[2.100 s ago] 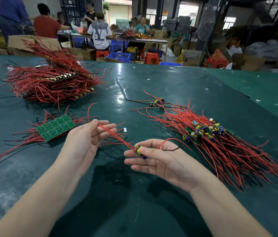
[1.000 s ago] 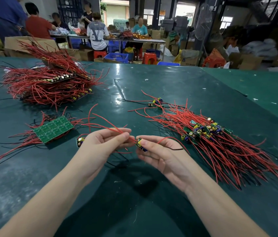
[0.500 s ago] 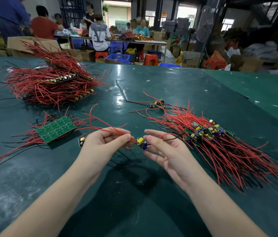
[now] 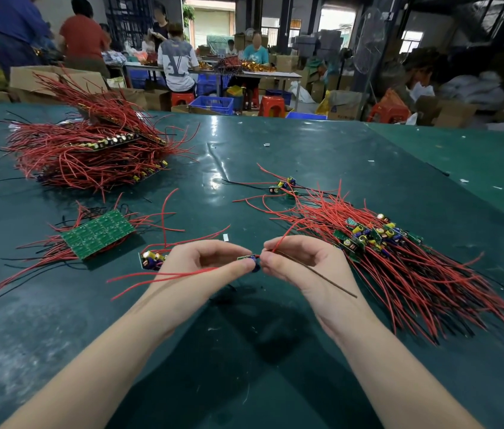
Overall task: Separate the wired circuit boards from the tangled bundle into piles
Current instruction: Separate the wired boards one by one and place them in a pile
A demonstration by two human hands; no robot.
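Toward the far left corner of the desk (image 4: pixel 275 156) lies the largest heap of red-wired boards (image 4: pixel 89 150), and toward the right edge a long sorted pile (image 4: pixel 399 261) fans its wires back at the near side; nearer the left edge a green panel (image 4: pixel 98 233) rests on its own loose wires, with one small stray board (image 4: pixel 151 261) just beside the left hand. Between the two hands, above the near middle of the desk, is the small board (image 4: pixel 252 261) being worked free. The likeliest trouble, as I judge it, is a wire tearing off its solder joint if the hands pull apart while the leads are crossed or snagged; the trailing red wire (image 4: pixel 164 276) could also drag the stray board along, and a careless drop could send the piece back among the piles and tangle it again. The left hand (image 4: pixel 204 267) is mostly closed, thumb and forefinger pinching the small board, the red wire running out under its fingers toward the left. The right hand (image 4: pixel 300 264) is likewise curled, its fingertips pinching the board's leads right at the board, with a dark wire (image 4: pixel 315 278) slanting across its palm toward the near right.
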